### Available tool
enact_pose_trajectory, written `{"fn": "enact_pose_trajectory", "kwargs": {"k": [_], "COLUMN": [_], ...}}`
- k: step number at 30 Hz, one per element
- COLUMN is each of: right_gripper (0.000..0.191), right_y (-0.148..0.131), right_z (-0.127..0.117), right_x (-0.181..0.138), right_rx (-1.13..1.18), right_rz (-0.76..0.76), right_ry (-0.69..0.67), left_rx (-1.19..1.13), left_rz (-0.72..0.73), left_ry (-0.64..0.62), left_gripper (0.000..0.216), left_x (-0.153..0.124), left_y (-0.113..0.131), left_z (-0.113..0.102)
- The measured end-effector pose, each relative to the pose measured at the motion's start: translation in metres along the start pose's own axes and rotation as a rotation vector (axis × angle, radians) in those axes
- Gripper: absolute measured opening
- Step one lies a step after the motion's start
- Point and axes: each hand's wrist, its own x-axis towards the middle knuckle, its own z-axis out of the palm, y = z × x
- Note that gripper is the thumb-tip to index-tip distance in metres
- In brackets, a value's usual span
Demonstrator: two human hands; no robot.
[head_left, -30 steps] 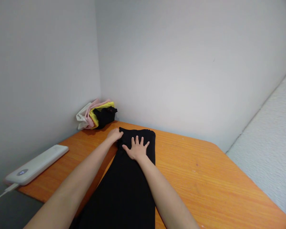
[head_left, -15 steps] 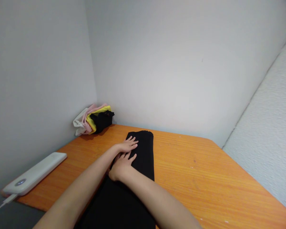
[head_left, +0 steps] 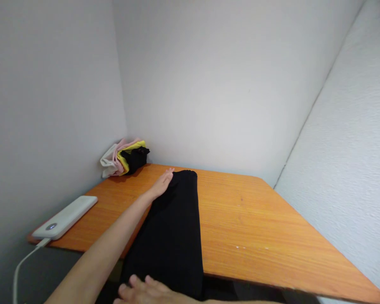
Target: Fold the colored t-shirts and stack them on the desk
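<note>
Hands lie flat and open, left hand (head_left: pixel 161 184) far, right hand (head_left: pixel 145 289) near, apparently pinning black cloth (head_left: pixel 172 228) smooth on table (head_left: pixel 256 223).

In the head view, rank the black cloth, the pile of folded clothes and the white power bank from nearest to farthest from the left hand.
From the left hand, resting flat near the table's far end:
1. Black cloth: touching the hand, just to its right.
2. Pile of folded clothes: in the far left corner, against the wall.
3. White power bank: at the table's near left edge, its cable hanging off.
</note>
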Motion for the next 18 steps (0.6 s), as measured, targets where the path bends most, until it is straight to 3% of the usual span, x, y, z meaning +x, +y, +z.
{"fn": "enact_pose_trajectory", "kwargs": {"k": [4, 6, 9, 11, 13, 15, 18], "right_gripper": [0.052, 0.076, 0.112, 0.105, 0.079, 0.063, 0.061], "right_y": [-0.019, -0.021, -0.014, -0.004, 0.003, 0.007, 0.002], "right_z": [-0.027, -0.044, -0.050, -0.042, -0.031, -0.023, -0.023], "right_x": [-0.068, -0.095, -0.118, -0.122, -0.121, -0.119, -0.123], "right_rx": [-0.105, -0.202, -0.318, -0.388, -0.453, -0.491, -0.436], "right_rz": [0.210, 0.313, 0.405, 0.448, 0.487, 0.511, 0.475], "right_ry": [0.067, 0.086, 0.052, 0.041, 0.061, 0.105, 0.206], "left_rx": [-0.139, -0.207, -0.207, -0.070, 0.114, 0.254, 0.263], "left_rz": [0.023, 0.026, 0.118, 0.218, 0.278, 0.295, 0.343], "left_ry": [0.054, 0.071, 0.004, -0.104, -0.159, -0.126, -0.031], "left_gripper": [0.064, 0.063, 0.051, 0.062, 0.085, 0.084, 0.079], "left_x": [-0.070, -0.119, -0.194, -0.233, -0.259, -0.272, -0.283], "left_y": [0.000, -0.002, 0.000, 0.001, -0.002, -0.008, -0.016], "left_z": [-0.044, -0.054, -0.051, -0.040, -0.027, -0.017, -0.012]}}
